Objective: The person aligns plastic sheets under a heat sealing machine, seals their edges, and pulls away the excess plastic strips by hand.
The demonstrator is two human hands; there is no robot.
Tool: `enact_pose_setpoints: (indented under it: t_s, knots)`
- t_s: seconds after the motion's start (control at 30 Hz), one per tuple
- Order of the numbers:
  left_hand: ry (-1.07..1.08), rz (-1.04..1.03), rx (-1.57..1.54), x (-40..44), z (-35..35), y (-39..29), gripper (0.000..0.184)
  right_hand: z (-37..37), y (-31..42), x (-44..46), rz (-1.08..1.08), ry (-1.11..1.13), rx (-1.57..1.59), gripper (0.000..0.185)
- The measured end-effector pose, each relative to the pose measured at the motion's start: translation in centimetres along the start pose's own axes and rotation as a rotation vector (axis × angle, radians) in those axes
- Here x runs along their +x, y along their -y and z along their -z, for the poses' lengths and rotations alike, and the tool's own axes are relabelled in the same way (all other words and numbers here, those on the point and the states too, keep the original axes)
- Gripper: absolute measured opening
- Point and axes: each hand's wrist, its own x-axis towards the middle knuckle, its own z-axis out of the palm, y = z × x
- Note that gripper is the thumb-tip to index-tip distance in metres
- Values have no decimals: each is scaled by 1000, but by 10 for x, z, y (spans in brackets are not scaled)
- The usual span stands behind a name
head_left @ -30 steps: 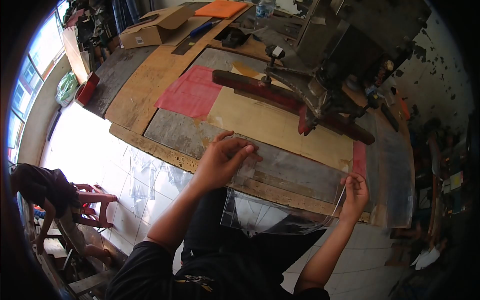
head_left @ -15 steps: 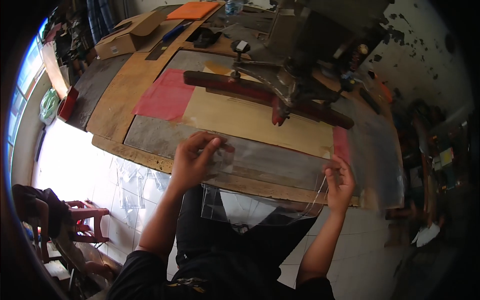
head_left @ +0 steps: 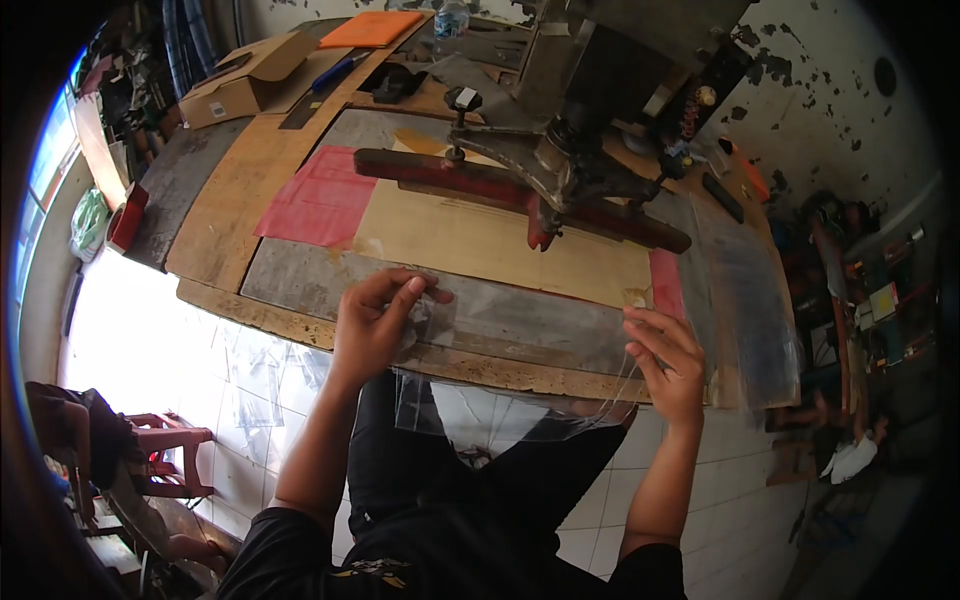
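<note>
Pinching the clear plastic sheet (head_left: pixel 512 416) at its left end: left hand (head_left: pixel 375 322), mid-frame. Right hand (head_left: pixel 672 362), right of centre, has curled fingers by the sheet's right edge; can't tell if gripping. Sheet spans lower centre, at the front edge of the table (head_left: pixel 262 313).

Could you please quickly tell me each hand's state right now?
Left hand: closed, pinching the clear plastic sheet.
Right hand: partly curled at the sheet's right edge; whether its grip is closed cannot be told.
</note>
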Motion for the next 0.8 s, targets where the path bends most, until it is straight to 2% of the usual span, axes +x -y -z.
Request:
enact_pose_setpoints:
  t_s: [0.2,0.3,0.4,0.6,0.8]
  knots:
    - [8,10,-10,0,-1,-2,27,10,2,12,-20,86,32,22]
    - [3,-12,19,-1,-1,-3,27,17,-1,13,-128,157,15,25]
    - [-6,-20,-38,-2,-2,1,26,24,-8,11,-109,204,9,24]
    - [-12,-57,116,-2,0,-7,22,39,-4,10,-21,196,-42,17]
    - [-19,-83,52,-6,1,-2,24,44,1,6,-36,159,62,14]
